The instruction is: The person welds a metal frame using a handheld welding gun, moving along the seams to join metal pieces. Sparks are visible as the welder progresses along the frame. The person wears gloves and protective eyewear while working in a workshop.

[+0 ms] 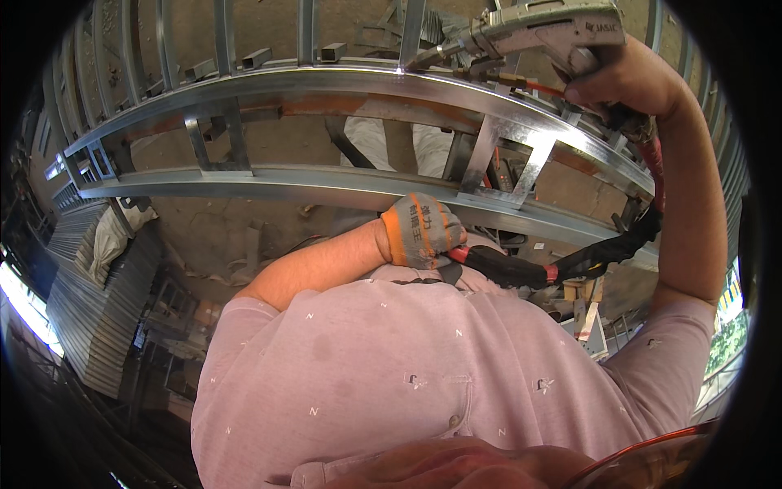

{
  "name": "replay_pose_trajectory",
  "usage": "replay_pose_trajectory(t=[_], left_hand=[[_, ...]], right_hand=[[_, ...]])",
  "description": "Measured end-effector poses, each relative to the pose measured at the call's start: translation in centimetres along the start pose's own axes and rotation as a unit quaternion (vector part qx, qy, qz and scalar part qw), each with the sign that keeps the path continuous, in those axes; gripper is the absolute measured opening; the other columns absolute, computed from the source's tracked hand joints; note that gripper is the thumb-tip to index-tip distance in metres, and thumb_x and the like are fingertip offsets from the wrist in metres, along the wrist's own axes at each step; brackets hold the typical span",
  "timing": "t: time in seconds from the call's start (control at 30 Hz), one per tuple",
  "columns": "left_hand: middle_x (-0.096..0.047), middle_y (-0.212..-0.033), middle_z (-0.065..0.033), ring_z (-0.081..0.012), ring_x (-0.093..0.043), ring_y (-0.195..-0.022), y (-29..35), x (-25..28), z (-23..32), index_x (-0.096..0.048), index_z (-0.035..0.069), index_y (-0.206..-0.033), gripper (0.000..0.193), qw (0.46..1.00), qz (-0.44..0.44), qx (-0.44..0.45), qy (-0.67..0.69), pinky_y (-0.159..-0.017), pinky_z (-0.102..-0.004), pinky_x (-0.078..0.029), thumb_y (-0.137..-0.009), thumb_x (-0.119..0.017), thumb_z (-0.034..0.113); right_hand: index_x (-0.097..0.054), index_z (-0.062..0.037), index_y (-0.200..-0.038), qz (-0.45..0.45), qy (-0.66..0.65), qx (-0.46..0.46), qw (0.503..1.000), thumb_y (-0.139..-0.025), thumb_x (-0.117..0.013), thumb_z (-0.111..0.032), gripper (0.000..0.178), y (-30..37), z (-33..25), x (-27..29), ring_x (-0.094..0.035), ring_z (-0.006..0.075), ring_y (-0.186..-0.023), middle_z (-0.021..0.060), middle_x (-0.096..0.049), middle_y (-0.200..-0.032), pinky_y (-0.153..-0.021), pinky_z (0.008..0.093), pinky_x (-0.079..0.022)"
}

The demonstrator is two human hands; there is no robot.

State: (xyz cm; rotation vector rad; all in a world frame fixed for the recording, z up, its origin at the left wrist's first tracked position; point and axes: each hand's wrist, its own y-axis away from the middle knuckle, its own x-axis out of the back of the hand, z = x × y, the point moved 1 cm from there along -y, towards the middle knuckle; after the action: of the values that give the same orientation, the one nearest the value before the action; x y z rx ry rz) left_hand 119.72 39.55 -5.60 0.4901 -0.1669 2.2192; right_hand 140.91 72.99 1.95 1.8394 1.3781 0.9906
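My bare right hand (635,80) is wrapped round the grip of a pale handheld welding gun (542,28), raised at the upper right. Its nozzle points left, and the tip meets the upper steel rail (285,82) at the foot of an upright bar (413,34). A small bright spot shows there. In front of my body, my left hand (422,231), in a grey and orange work glove, is closed round a black-sleeved cable (509,267) with red sections. This cable curves up on the right toward the gun.
A lower steel rail (326,189) runs across, joined to the upper one by short frames (509,167). Several upright bars (221,37) stand beyond. Stacked corrugated metal sheets (94,306) with a pale cloth (114,236) lie at left. Wood pieces (585,301) stand at lower right.
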Motion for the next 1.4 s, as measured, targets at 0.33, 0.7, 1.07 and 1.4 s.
replay_pose_trajectory(t=[0.33,0.7,1.07,1.4], left_hand=[[-0.068,-0.085,0.0008,-0.0243,-0.072,-0.082,0.1,0.0,-0.2,-0.068,0.019,-0.097,0.029,0.999,-0.030,0.012,-0.008,-0.071,-0.0393,-0.056,-0.073,-0.077,0.031],[-0.070,-0.089,-0.0004,-0.0264,-0.073,-0.086,-0.2,0.2,0.2,-0.069,0.019,-0.101,0.033,0.998,-0.050,0.039,0.008,-0.075,-0.0402,-0.057,-0.070,-0.078,0.028],[-0.069,-0.093,-0.0011,-0.0268,-0.072,-0.088,0.0,-0.1,0.2,-0.067,0.018,-0.108,0.041,0.998,-0.046,0.036,-0.006,-0.077,-0.0404,-0.056,-0.070,-0.079,0.028],[-0.069,-0.092,-0.0019,-0.0273,-0.073,-0.088,0.0,-0.3,0.1,-0.069,0.017,-0.106,0.038,0.999,-0.034,0.039,0.002,-0.076,-0.0406,-0.058,-0.071,-0.079,0.027]], right_hand=[[-0.074,0.0013,-0.109,-0.003,0.010,0.004,1.000,-0.074,-0.087,-0.009,0.039,-0.4,0.3,0.3,-0.066,0.0147,-0.072,0.0053,-0.071,-0.082,-0.066,0.0316,-0.053],[-0.075,0.0014,-0.109,0.005,0.017,0.009,1.000,-0.073,-0.087,-0.010,0.040,-0.6,0.5,0.6,-0.066,0.0151,-0.073,0.0062,-0.072,-0.084,-0.066,0.0318,-0.053],[-0.075,0.0015,-0.109,0.006,0.021,0.011,1.000,-0.072,-0.087,-0.010,0.041,-0.3,0.7,1.1,-0.067,0.0155,-0.074,0.0071,-0.073,-0.086,-0.067,0.0319,-0.054],[-0.076,0.0016,-0.109,0.004,0.025,0.011,1.000,-0.071,-0.087,-0.011,0.041,0.1,0.9,1.2,-0.067,0.0159,-0.075,0.0080,-0.074,-0.088,-0.068,0.0320,-0.054]])
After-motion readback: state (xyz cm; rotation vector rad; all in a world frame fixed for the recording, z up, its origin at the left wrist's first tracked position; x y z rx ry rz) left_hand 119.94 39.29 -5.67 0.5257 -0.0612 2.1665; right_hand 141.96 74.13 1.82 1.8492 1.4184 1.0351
